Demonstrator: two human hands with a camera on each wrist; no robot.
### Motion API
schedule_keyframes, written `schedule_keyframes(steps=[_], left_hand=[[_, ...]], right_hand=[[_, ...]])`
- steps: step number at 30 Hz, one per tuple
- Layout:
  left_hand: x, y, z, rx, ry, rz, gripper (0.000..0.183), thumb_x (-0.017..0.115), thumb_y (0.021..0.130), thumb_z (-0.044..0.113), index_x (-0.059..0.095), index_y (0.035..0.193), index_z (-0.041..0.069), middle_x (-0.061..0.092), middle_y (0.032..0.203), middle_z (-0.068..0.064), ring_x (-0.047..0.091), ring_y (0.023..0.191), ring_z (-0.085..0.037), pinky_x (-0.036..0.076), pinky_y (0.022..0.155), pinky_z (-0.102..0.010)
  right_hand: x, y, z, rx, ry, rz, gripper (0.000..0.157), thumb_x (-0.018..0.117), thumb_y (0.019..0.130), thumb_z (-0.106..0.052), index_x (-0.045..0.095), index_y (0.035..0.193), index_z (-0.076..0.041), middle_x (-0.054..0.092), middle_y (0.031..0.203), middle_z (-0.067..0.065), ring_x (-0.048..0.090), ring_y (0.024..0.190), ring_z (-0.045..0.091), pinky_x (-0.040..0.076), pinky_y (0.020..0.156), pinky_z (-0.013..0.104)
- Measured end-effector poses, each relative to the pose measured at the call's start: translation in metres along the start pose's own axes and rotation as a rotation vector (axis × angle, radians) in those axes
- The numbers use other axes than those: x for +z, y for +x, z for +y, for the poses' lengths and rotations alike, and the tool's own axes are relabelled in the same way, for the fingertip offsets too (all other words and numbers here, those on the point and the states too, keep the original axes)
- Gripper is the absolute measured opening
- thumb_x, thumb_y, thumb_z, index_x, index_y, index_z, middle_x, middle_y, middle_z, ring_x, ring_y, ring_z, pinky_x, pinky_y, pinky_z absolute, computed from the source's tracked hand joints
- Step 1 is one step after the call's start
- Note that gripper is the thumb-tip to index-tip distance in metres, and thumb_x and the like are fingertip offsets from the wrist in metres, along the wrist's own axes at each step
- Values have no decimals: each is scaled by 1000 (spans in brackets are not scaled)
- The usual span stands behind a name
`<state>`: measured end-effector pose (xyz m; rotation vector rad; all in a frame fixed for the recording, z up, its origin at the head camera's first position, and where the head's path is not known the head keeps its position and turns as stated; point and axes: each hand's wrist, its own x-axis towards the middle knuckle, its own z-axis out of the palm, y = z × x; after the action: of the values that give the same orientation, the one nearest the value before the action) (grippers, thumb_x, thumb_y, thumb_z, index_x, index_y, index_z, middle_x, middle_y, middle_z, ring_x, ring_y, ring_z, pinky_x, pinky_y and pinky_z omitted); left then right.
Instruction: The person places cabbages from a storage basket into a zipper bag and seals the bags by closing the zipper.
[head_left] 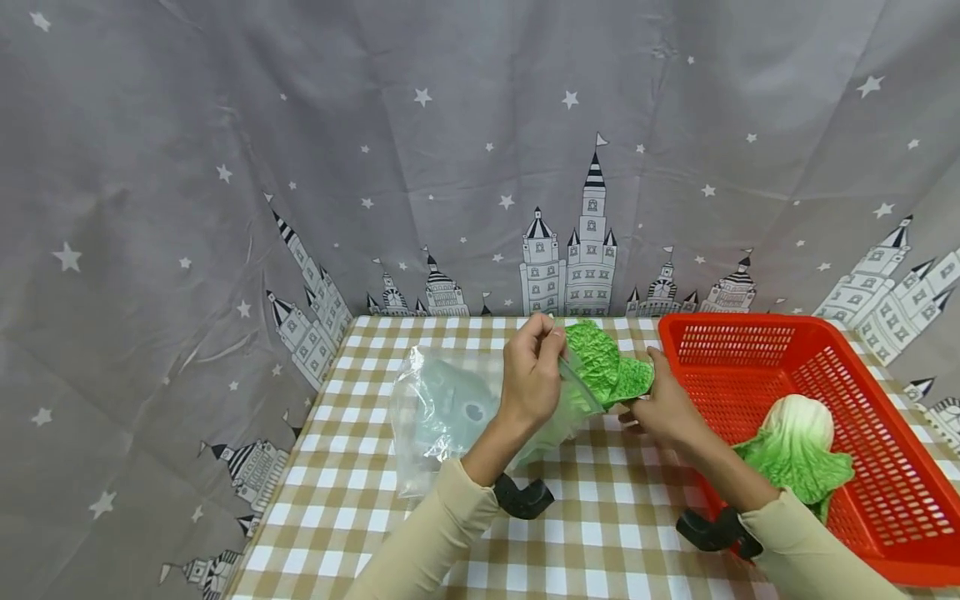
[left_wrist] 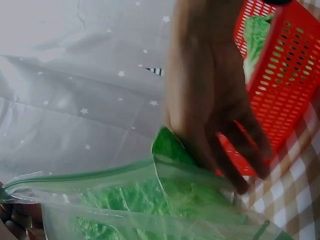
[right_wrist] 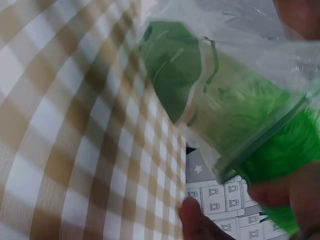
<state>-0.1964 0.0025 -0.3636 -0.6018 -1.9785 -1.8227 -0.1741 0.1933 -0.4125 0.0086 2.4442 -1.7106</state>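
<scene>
Checking the worktop, covered in tan-and-white check, shows a clear bag left of a red perforated basket. The left hand pinches the bag's green-edged mouth between thumb and fingers. A green leafy vegetable is located at that mouth: one part is inside, visible through the film, and the other protrudes to the right. The right hand is at the protruding end and touches it, with fingers extended and spread apart. Inside the basket lies a cabbage, white at the base with green leaves, the base toward the far side. Beige sleeves cover both forearms. Behind the worktop hangs a grey curtain printed with stars and castles.
</scene>
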Motion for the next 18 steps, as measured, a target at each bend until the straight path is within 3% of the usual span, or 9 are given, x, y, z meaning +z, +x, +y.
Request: schedule_keyframes(steps=[3,6,11,14,18], left_hand=[[0,-1,4,34,-31,-2,20,43,95,7,49,76,7,52,65,-5,44,52,-16,36,50,-27],[0,-2,5,51,-36,4,21,44,95,7,49,75,6,52,65,-5,47,54,-16,37,50,-27],[-9,5,2,77,13,49,21,49,90,4,51,69,6,50,59,-3,44,48,-14,37,46,-27],[-22,16,4,127,86,60,25,54,85,2,49,61,8,45,52,0,39,45,-13,33,44,-26],[-41,35,14,186,214,57,29,55,80,3,43,55,11,37,48,3,33,44,-11,27,44,-26]], right_hand=[[2,2,0,91,121,-82,65,61,92,-3,26,147,-1,65,93,18,70,74,34,57,64,45],[-1,3,1,63,187,-73,66,62,89,5,29,146,2,66,89,15,69,69,29,58,65,43],[-21,0,-15,-128,65,65,78,58,82,12,23,151,-2,65,85,18,63,63,20,54,58,32],[-37,-4,-36,-270,-8,113,73,52,82,12,28,148,-6,59,69,14,55,57,19,47,53,28],[-54,-8,-65,-473,-76,176,65,54,85,12,34,143,-9,52,64,8,47,52,17,40,50,27]])
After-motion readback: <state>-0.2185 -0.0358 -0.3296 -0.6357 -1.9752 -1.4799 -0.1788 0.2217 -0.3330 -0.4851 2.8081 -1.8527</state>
